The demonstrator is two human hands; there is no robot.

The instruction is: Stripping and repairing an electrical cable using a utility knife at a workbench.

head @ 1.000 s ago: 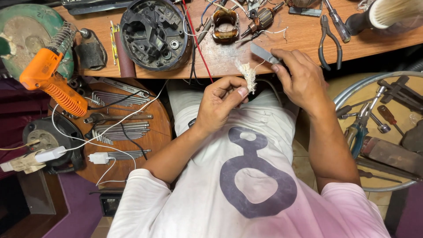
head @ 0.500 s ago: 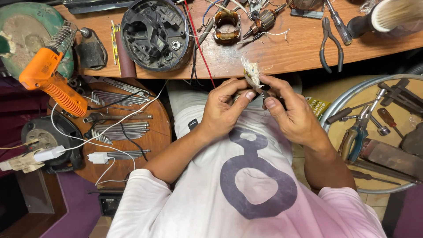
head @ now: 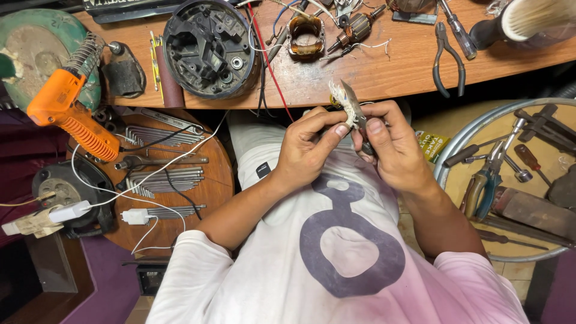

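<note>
Both hands have pulled back off the bench edge since a second ago and now sit together over the chest, closer to the body than in the earliest picture. Left hand (head: 309,147) pinches a small whitish frayed piece (head: 337,95) between thumb and fingertips; right hand (head: 390,144) is clenched around a small knife (head: 353,103), blade tip pointing up and away, laid against the piece just between the two thumbs. Blade and piece are touching or nearly so, cannot tell which. Beyond the hands: wooden workbench (head: 408,66) with a round black motor housing (head: 210,48) up-left of the left hand, a copper-wound stator (head: 306,37) and armature (head: 357,27) straight ahead, black-handled pliers (head: 447,57) up-right of the right hand. Far left of the left hand, an orange soldering gun (head: 66,111) and a round wooden stool top (head: 207,198) with hex keys. Right of the right hand, a round metal tray (head: 456,150) holding screwdrivers and pliers.
</note>
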